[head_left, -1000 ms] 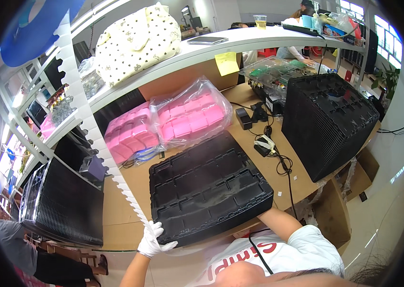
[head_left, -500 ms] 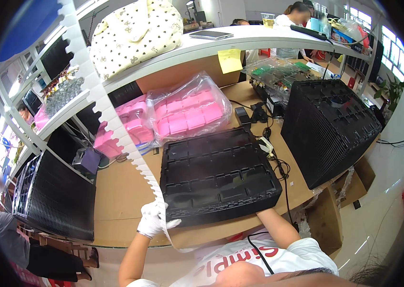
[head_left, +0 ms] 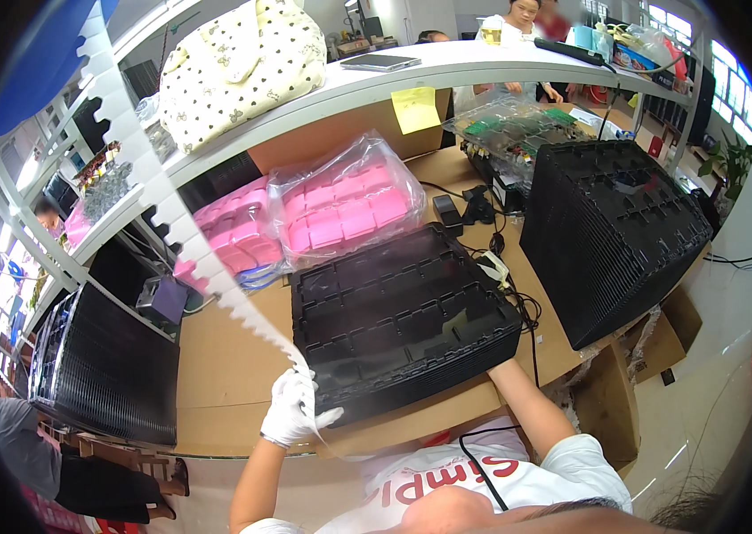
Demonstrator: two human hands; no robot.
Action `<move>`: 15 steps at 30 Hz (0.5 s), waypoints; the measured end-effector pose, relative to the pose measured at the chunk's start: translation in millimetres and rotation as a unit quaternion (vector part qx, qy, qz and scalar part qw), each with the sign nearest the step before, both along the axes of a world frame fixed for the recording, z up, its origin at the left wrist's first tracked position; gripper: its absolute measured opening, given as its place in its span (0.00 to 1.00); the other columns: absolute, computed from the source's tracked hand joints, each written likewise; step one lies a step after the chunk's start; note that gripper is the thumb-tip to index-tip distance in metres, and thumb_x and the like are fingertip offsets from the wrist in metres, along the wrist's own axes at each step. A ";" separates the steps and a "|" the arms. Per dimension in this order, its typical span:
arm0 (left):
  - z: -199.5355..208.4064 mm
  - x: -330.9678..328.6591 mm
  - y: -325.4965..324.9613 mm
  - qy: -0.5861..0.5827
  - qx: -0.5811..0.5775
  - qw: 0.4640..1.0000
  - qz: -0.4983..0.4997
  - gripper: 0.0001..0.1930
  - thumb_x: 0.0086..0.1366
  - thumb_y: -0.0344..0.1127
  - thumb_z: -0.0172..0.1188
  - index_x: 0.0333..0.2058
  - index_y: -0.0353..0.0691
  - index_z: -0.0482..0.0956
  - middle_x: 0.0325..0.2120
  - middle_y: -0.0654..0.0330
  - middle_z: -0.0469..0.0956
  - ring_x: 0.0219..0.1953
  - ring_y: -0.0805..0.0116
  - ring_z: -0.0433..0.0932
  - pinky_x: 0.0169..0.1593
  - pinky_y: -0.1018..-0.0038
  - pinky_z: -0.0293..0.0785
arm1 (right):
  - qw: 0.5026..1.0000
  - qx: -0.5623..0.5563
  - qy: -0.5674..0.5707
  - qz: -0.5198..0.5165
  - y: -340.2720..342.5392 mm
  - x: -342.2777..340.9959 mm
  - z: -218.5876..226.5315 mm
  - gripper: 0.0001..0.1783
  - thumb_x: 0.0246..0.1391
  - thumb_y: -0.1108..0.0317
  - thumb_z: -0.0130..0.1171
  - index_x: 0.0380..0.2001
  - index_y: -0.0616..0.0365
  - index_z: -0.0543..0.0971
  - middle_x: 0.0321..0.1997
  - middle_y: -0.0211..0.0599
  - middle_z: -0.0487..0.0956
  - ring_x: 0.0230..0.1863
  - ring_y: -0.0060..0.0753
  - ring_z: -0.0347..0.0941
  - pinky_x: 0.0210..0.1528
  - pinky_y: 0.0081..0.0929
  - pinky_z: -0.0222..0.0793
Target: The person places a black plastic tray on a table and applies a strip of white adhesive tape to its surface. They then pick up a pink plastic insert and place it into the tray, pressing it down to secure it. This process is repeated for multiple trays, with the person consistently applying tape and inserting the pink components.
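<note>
A stack of thin black plastic trays [head_left: 394, 311] lies on the brown worktop in front of me, its top tray divided into shallow compartments. At its near left corner, my left hand [head_left: 291, 409], in a white glove, is closed round the lower end of a long white strip [head_left: 189, 236] with a toothed edge. From there the strip rises to the upper left, and a short tail hangs below the glove. My right forearm [head_left: 532, 400] reaches to the stack's near right edge. The stack hides my right hand, so its fingers do not show.
A taller stack of black trays [head_left: 612, 240] stands at the right, and another [head_left: 109, 369] at the left. Pink trays in a clear bag [head_left: 349, 209] lie behind. Black cables [head_left: 527, 311] run beside the middle stack. A white shelf [head_left: 474, 58] crosses above; open cartons [head_left: 603, 400] sit at lower right.
The upper part of the white strip has swung left. The middle tray stack appears slightly further left and more tilted in view. My left hand stays closed on the strip near the same corner.
</note>
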State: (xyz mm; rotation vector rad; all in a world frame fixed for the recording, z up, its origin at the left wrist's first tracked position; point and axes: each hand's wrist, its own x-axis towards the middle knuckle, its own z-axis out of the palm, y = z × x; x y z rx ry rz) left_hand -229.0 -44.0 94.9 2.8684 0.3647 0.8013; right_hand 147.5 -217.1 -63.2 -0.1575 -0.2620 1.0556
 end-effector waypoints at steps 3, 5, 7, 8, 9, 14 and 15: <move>-3.4 -12.0 -11.3 -0.006 0.031 0.997 0.066 0.40 0.33 0.50 0.81 0.43 0.42 0.69 0.44 0.52 0.75 0.46 0.53 0.76 0.49 0.61 0.66 | 0.995 -0.045 0.085 0.012 -40.4 -18.3 42.9 0.29 0.69 0.48 0.37 0.60 0.59 0.68 0.64 0.41 0.70 0.64 0.38 0.65 0.65 0.42 0.63; -13.0 -11.0 -11.5 -0.022 -0.004 0.999 0.050 0.37 0.32 0.50 0.81 0.40 0.40 0.74 0.43 0.49 0.77 0.42 0.54 0.79 0.43 0.64 0.71 | 0.974 -0.139 0.176 -0.019 -75.4 -40.5 97.3 0.29 0.70 0.50 0.39 0.63 0.59 0.65 0.67 0.39 0.66 0.67 0.35 0.61 0.67 0.39 0.59; -24.9 -13.4 -12.9 -0.015 -0.042 0.999 0.022 0.32 0.36 0.50 0.80 0.39 0.41 0.79 0.42 0.48 0.77 0.45 0.55 0.78 0.38 0.64 0.75 | 0.969 -0.222 -0.031 -0.100 -85.5 -38.6 73.4 0.28 0.69 0.51 0.40 0.63 0.59 0.65 0.67 0.38 0.66 0.67 0.35 0.60 0.67 0.39 0.58; -28.7 -11.8 -12.9 -0.017 0.035 0.999 -0.008 0.31 0.38 0.50 0.79 0.40 0.42 0.80 0.41 0.49 0.77 0.46 0.55 0.77 0.38 0.63 0.75 | 0.946 -0.262 -0.135 -0.135 -89.6 -37.3 62.6 0.28 0.69 0.52 0.41 0.63 0.59 0.64 0.67 0.37 0.66 0.67 0.34 0.60 0.68 0.38 0.57; -31.0 -12.7 -14.1 -0.018 0.112 0.993 -0.034 0.30 0.40 0.50 0.78 0.41 0.43 0.80 0.40 0.51 0.77 0.47 0.55 0.76 0.39 0.63 0.75 | 0.932 -0.294 -0.130 -0.168 -84.2 -42.1 64.9 0.27 0.69 0.53 0.41 0.59 0.63 0.70 0.63 0.37 0.70 0.67 0.35 0.61 0.67 0.38 0.57; -0.3 -32.2 -22.9 0.055 0.028 0.994 0.090 0.23 0.52 0.48 0.70 0.47 0.51 0.80 0.32 0.58 0.77 0.44 0.60 0.77 0.38 0.61 0.74 | 0.389 -0.457 -0.701 -0.386 -115.6 -13.6 82.6 0.10 0.60 0.72 0.53 0.40 0.64 0.82 0.48 0.47 0.80 0.58 0.42 0.72 0.61 0.36 0.63; 23.4 -31.8 -27.0 0.071 -0.039 0.987 0.141 0.19 0.55 0.46 0.67 0.44 0.47 0.80 0.35 0.57 0.81 0.38 0.59 0.80 0.37 0.62 0.74 | 0.490 -0.458 -0.642 -0.371 -124.8 -12.6 99.1 0.10 0.60 0.73 0.53 0.39 0.64 0.82 0.46 0.46 0.81 0.53 0.40 0.74 0.57 0.34 0.66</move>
